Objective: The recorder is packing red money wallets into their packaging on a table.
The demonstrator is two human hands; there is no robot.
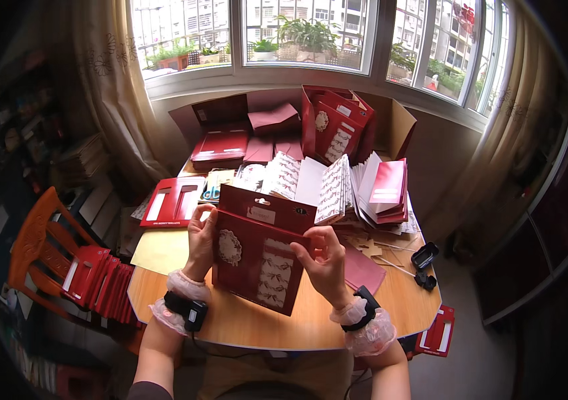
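A flat red cardboard package (pixel 249 265) with a round lace-like motif, a bow-patterned panel and a raised top flap with a hanger hole is held upright above the wooden table (pixel 204 320). My left hand (pixel 201 240) pinches its upper left corner between thumb and fingers. At the upper right corner, my right hand (pixel 325 260) holds the edge, its fingers curled. Behind the package stand bow-patterned folded cards (pixel 334 192) and a stack of red and white wallets (pixel 389 185).
Red packages fill an open carton (pixel 404 125) at the back. A red windowed sleeve (pixel 174 202) and blue-handled scissors (pixel 211 194) lie left. Pink paper (pixel 364 267) and a small black case (pixel 425 255) lie right. More red packages (pixel 96 280) stand on a wooden chair (pixel 54 240).
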